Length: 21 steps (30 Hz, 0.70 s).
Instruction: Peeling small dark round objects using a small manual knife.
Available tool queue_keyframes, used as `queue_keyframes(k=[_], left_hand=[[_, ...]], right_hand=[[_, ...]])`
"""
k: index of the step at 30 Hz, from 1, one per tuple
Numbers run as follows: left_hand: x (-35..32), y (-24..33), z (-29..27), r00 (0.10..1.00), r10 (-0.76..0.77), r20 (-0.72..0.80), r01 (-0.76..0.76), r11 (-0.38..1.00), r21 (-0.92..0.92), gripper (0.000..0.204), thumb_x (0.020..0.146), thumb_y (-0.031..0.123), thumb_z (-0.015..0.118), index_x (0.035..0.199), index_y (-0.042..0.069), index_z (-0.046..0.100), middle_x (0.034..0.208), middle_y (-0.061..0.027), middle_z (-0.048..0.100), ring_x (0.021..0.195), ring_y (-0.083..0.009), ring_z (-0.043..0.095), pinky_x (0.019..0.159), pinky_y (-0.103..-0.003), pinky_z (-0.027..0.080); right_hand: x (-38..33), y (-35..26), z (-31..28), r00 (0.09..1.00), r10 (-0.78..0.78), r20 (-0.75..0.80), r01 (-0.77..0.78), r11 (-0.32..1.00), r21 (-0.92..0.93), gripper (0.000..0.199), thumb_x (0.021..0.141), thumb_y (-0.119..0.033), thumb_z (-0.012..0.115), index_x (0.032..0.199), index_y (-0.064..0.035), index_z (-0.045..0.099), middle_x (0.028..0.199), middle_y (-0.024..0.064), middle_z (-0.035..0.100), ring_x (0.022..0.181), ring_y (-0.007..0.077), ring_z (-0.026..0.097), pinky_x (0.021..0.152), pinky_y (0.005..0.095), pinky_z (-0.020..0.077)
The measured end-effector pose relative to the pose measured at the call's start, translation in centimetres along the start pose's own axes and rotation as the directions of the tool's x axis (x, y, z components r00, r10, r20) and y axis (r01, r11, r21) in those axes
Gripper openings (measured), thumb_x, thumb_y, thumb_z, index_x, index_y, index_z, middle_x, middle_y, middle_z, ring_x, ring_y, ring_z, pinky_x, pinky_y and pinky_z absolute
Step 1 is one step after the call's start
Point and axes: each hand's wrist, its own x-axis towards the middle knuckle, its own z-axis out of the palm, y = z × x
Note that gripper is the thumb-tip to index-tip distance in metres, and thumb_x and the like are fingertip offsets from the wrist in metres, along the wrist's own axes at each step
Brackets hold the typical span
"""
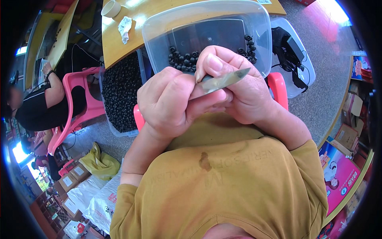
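My left hand [165, 101] is closed around the hidden handle end of a small knife, its metal blade [223, 82] pointing right. Opposite it, my right hand [240, 85] is closed, with the thumb and fingers pinching a small dark piece [206, 78] against the blade. Most of that piece is hidden by the fingers and blade. Both hands meet in front of my chest, over the near side of a clear plastic bin [159, 38]. Several black, round, bead-like pieces [187, 59] lie along the bin's bottom.
To the left stands a tub [123, 93] heaped with similar black pieces. A wooden table [137, 12] bears a white cup [111, 8] and crumpled tissue [125, 28]. At right, a white lidless bin [294, 85] holds black cables and an adapter. A person sits on a pink chair [71, 103] at left.
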Motion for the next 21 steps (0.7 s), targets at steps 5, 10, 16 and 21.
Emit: queue_keyframes(k=[5,10,16,21], left_hand=[[-0.16,0.25,-0.31,0.998,-0.026,0.064,0.025,1.000,0.011,0.033,0.064,0.025,0.075,0.064,0.005,0.049,0.053,-0.0041,0.044,0.042,-0.0165,0.045,0.036,-0.027,0.034],[-0.66,0.01,-0.63,0.995,-0.001,0.104,-0.004,0.999,0.053,0.031,0.065,0.024,0.073,0.064,0.004,0.049,0.053,-0.0047,0.043,0.042,-0.0191,0.044,0.036,-0.028,0.035],[-0.62,0.12,-0.44,0.999,-0.013,0.043,0.012,1.000,0.021,0.031,0.063,0.022,0.075,0.065,0.005,0.049,0.053,-0.0046,0.043,0.042,-0.0190,0.044,0.037,-0.028,0.035],[-0.27,-0.03,0.00,1.000,-0.026,0.009,0.026,1.000,-0.013,0.033,0.060,0.022,0.077,0.063,0.005,0.049,0.052,-0.0037,0.043,0.041,-0.0180,0.043,0.036,-0.027,0.034]], right_hand=[[-0.04,-0.21,0.07,1.000,0.008,0.021,-0.009,1.000,0.016,0.029,0.090,-0.033,0.047,0.084,-0.0050,0.050,0.060,-0.0029,0.045,0.047,0.0027,0.036,0.043,0.0170,0.0277],[-0.08,-0.39,0.66,0.999,-0.004,-0.036,0.002,0.998,-0.055,0.029,0.090,-0.033,0.047,0.082,-0.0056,0.051,0.059,-0.0030,0.045,0.047,0.0028,0.036,0.042,0.0172,0.0279],[-0.01,-0.23,0.28,1.000,0.014,-0.025,-0.016,0.997,-0.081,0.028,0.091,-0.031,0.045,0.081,-0.0054,0.050,0.058,-0.0029,0.044,0.045,0.0035,0.036,0.042,0.0172,0.0277],[0.16,0.09,-0.31,0.998,0.056,0.029,-0.058,0.994,0.092,0.026,0.092,-0.028,0.044,0.084,-0.0041,0.048,0.056,-0.0027,0.042,0.042,0.0038,0.030,0.040,0.0187,0.0243]])
